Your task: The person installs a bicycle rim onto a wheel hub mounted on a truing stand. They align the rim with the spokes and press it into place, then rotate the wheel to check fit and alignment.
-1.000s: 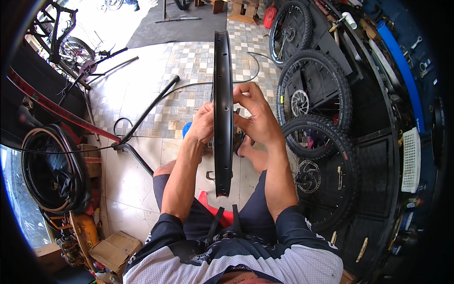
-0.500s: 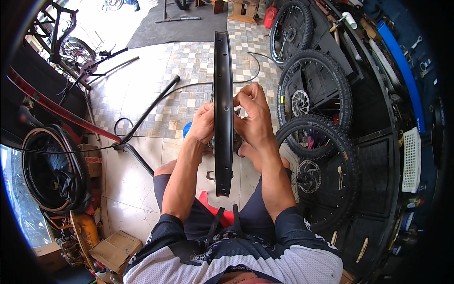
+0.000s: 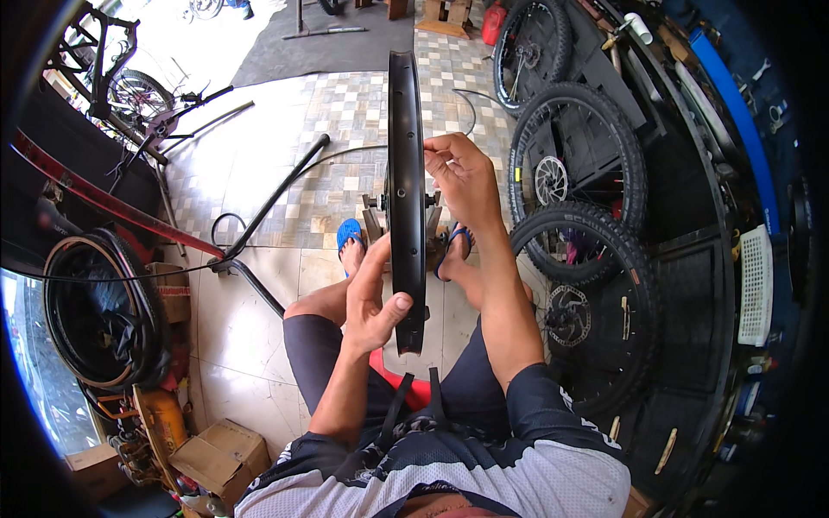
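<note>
A bare black bicycle wheel rim stands upright and edge-on between my hands, with a row of spoke holes along its channel. Its axle sits between the arms of a metal stand, mostly hidden behind the rim. My left hand lies along the rim's left side, fingers stretched out and thumb apart, near its lower half. On the right side, my right hand is closed, fingertips pinched together close by the rim's upper half. What they hold, if anything, is too small to make out.
Several knobby-tyred wheels lean along the right. A black tubular stand and a cable lie left. Tyres hang at far left above a cardboard box. My feet in blue slippers flank the metal stand.
My left hand has come down and toward me along the rim and opened out from its closed grasp. My right hand has shifted slightly away from me. The rim's holes sit at different heights.
</note>
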Available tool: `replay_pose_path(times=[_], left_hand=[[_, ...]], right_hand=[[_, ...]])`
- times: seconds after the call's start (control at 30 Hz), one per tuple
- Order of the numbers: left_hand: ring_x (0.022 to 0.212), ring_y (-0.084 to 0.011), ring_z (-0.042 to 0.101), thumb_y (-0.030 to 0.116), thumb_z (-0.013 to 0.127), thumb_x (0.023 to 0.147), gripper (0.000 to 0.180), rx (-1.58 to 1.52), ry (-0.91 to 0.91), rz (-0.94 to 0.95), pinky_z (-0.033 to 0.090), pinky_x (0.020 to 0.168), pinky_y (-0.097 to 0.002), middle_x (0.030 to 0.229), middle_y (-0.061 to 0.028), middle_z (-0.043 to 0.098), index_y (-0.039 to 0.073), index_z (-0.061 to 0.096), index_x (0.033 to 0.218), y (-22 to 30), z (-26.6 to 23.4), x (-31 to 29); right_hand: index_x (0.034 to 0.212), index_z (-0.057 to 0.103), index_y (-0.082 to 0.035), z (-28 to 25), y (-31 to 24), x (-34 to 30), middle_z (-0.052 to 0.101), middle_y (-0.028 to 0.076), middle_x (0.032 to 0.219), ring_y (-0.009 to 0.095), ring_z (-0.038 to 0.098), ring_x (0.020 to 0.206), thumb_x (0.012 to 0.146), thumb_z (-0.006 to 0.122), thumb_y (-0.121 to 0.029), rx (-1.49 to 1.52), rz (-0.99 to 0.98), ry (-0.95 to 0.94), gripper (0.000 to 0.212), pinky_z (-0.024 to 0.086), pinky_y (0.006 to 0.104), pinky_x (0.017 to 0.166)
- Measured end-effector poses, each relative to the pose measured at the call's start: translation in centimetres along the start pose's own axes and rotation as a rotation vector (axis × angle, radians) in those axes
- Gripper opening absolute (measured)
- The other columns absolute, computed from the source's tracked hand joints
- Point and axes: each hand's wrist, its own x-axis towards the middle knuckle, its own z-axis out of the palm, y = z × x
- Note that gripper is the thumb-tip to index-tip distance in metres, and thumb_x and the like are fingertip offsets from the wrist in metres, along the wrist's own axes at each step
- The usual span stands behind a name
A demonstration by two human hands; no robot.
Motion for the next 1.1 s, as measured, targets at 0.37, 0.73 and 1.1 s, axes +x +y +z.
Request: replay_pose_path(times=[0.37, 0.73, 1.1], left_hand=[[0.127, -0.0325, 0.056, 0.028, 0.063, 0.099, 0.048, 0.208, 0.062, 0.078, 0.039, 0.108, -0.0417, 0.137, -0.021, 0.059, -0.003, 0.059, 0.135, 2.0, 0.5, 3.7], [0.124, -0.0275, 0.053, 0.025, 0.061, 0.1, 0.044, 0.224, 0.109, 0.162, 0.041, 0.106, -0.0387, 0.134, -0.0175, 0.056, -0.003, 0.06, 0.134, 2.0, 0.7, 4.1], [0.125, -0.0223, 0.054, 0.02, 0.061, 0.102, 0.048, 0.056, 0.163, 0.056, 0.044, 0.105, -0.0376, 0.138, -0.014, 0.053, -0.003, 0.05, 0.143, 1.5, 0.9, 4.0]], right_hand=[[0.106, 0.071, -0.005, -0.9, -0.5, -4.3, 0.071, 0.009, 0.105, 0.019, 0.068, 0.093, 0.093, 0.075, -0.011, -0.086, -0.157, -0.12, 0.015, 0.055, 0.0297, 0.081], [0.106, 0.07, -0.003, -0.9, -1.3, -4.4, 0.072, 0.01, 0.105, 0.021, 0.071, 0.097, 0.092, 0.075, -0.008, -0.082, -0.204, -0.164, 0.015, 0.056, 0.0316, 0.085], [0.106, 0.07, 0.0, 0.2, -1.3, -5.0, 0.071, 0.01, 0.103, 0.021, 0.069, 0.101, 0.092, 0.074, -0.006, 0.047, -0.229, -0.086, 0.015, 0.054, 0.0306, 0.089]])
